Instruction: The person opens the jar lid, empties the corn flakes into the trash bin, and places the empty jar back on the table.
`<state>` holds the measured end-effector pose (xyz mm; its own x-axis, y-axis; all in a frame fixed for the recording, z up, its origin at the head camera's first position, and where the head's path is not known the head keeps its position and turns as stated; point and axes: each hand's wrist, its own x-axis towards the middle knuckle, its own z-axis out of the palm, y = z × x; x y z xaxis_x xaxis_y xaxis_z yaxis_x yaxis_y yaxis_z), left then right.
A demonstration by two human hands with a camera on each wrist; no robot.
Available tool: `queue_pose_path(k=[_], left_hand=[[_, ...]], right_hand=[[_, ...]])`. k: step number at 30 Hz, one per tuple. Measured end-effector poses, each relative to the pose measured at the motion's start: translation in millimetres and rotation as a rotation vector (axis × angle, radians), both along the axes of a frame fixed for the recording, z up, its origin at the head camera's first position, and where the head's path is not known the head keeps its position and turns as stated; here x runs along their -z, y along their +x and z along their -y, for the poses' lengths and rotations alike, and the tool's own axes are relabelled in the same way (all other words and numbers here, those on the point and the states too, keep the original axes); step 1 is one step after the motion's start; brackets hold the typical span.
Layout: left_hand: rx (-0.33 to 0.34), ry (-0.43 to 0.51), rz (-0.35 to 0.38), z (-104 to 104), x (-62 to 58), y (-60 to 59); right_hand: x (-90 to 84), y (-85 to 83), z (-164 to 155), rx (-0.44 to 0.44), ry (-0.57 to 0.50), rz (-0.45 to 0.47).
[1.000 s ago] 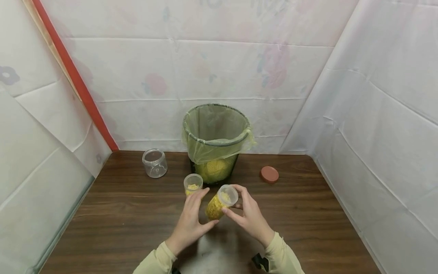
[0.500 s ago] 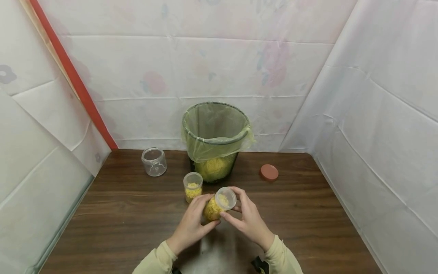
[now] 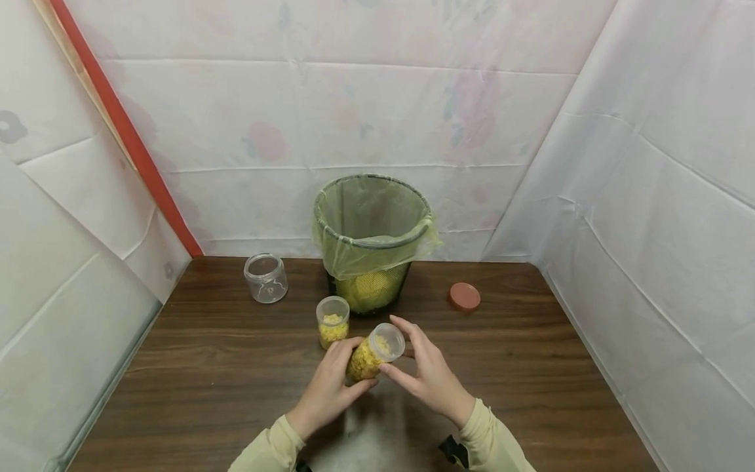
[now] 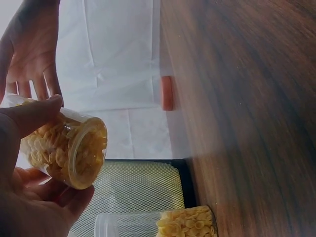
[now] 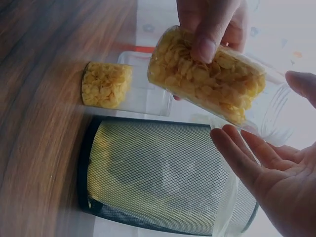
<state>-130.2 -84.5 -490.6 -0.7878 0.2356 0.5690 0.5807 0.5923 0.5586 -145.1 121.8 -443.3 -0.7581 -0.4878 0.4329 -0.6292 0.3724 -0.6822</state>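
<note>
- Since a second ago: jar (image 3: 373,354) lowered slightly toward the table (image 3: 531,380), right hand (image 3: 426,375) now uncurled off its lid end.
- Left hand (image 3: 330,383) grasping the tilted jar, above the table, near the small jar (image 3: 333,322) and bin (image 3: 371,242).
- Right fingers (image 5: 237,158) straight, beside the lid, holding nothing.
- Clear jar (image 3: 266,278) far left; red lid (image 3: 464,296) right.

Dark wood-grain surface (image 3: 531,367) fills lower half of frame. Centre, at the back edge: black mesh bin (image 3: 370,292) lined with a pale green bag (image 3: 371,229), yellow material showing through the mesh. Left of the bin, an empty clear glass jar (image 3: 266,278), upright. Right of the bin, a reddish-brown lid (image 3: 464,296) lying flat. White sheeting (image 3: 649,183) behind and at both sides; red strip (image 3: 126,131) slanting at upper left
</note>
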Motion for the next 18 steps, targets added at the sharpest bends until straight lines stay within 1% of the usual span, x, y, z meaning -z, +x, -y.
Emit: queue_pose_path(k=[2, 5, 9, 14, 16, 18], left_hand=[[-0.008, -0.006, -0.003, -0.2, 0.2, 0.2], [-0.021, -0.014, -0.015, -0.5, 0.4, 0.6], [-0.04, -0.025, -0.042, -0.9, 0.7, 0.7], [-0.063, -0.055, -0.092, -1.4, 1.9, 1.2], [-0.07, -0.071, -0.1, -1.3, 2.2, 2.2], [-0.074, -0.083, -0.092, -1.1, 2.2, 3.5]], right_hand=[[0.0, -1.3, -1.9, -0.005, 0.017, -0.026], [0.7, -2.1, -4.0, -0.003, 0.035, -0.03], [1.9, -1.7, -5.9, 0.01, 0.05, -0.001], [3.6, -0.2, -10.5, 0.012, 0.079, 0.004], [4.3, 1.0, -13.5, 0.009, 0.093, 0.006], [4.6, 2.3, -16.2, 0.004, 0.102, 0.014]])
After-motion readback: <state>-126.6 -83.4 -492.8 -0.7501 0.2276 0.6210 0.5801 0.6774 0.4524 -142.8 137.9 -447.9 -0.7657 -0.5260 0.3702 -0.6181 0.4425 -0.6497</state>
